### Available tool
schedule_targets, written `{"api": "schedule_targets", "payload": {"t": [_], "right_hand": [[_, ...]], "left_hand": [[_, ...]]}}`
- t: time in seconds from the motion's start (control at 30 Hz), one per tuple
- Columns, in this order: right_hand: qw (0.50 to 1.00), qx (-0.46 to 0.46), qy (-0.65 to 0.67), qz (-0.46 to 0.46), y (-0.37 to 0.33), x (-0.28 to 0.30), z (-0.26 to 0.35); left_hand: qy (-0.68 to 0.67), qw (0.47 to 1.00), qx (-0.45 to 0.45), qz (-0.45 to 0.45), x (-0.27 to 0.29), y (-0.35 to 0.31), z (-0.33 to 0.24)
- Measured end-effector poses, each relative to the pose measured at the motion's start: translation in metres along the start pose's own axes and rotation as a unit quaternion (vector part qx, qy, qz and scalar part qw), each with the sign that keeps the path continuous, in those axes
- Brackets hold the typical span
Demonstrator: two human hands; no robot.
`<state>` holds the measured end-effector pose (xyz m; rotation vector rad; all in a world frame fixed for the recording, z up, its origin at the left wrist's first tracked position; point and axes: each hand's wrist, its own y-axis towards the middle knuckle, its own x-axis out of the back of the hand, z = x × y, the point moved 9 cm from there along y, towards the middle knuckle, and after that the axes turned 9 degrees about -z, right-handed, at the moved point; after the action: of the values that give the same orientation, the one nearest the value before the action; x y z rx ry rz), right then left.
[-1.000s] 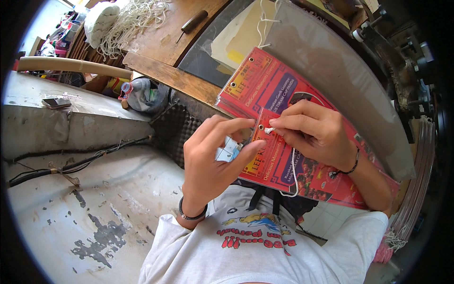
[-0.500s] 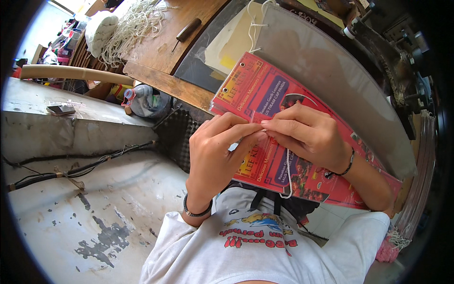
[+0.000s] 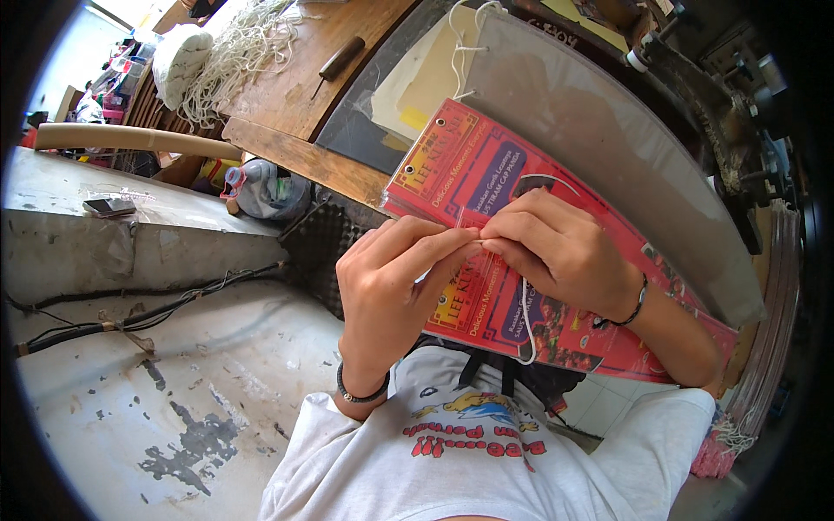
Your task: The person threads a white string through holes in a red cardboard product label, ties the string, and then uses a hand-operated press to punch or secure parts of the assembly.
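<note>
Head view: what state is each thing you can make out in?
Left hand: fingertips drawn close; grip hidden
Right hand: thumb and finger pinched together
White cord: hanging in a loose curve
Front red card: partly covered by the hands
Back red card: two visible holes, both unstrung
Awl: lying on the wooden table
String pile: loose, tangled
Phone: lying flat; screen unclear

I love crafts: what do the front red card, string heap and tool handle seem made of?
Front red card: probably paper or plastic, glossy, from its sheen. String heap: perhaps cotton or synthetic fibre, matte, limply tangled. Tool handle: likely wood, from its dull brown surface.
</note>
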<state>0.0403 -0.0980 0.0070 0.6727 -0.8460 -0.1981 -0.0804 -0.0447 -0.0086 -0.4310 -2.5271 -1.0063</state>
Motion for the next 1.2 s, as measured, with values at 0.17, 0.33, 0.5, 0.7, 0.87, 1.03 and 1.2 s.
{"api": "schedule_targets", "payload": {"t": [0.17,0.33,0.5,0.7,0.87,1.03,1.2], "right_hand": [[1.000,0.004,0.011,0.009,-0.002,-0.004,-0.003],[0.999,-0.012,0.034,0.024,-0.002,-0.004,-0.003],[0.999,0.021,0.026,-0.006,-0.003,0.002,0.004],[1.000,0.012,-0.018,-0.014,-0.002,0.002,0.002],[1.000,-0.005,0.002,-0.010,0.001,-0.003,-0.002],[0.999,-0.024,0.028,0.017,0.002,-0.005,-0.006],[0.999,-0.021,0.024,0.038,0.001,-0.008,-0.007]], "left_hand": [[-0.008,1.000,-0.022,-0.005,0.000,-0.001,-0.002],[-0.052,0.998,0.020,-0.009,0.000,-0.001,0.003],[-0.080,0.994,0.065,0.023,-0.001,0.003,0.002],[-0.081,0.993,0.082,0.037,-0.003,-0.001,0.009],[-0.090,0.992,0.091,0.016,-0.003,-0.005,0.015],[-0.063,0.997,0.037,0.000,0.001,0.002,0.007],[-0.068,0.997,0.022,-0.026,0.002,0.002,0.005]]}}
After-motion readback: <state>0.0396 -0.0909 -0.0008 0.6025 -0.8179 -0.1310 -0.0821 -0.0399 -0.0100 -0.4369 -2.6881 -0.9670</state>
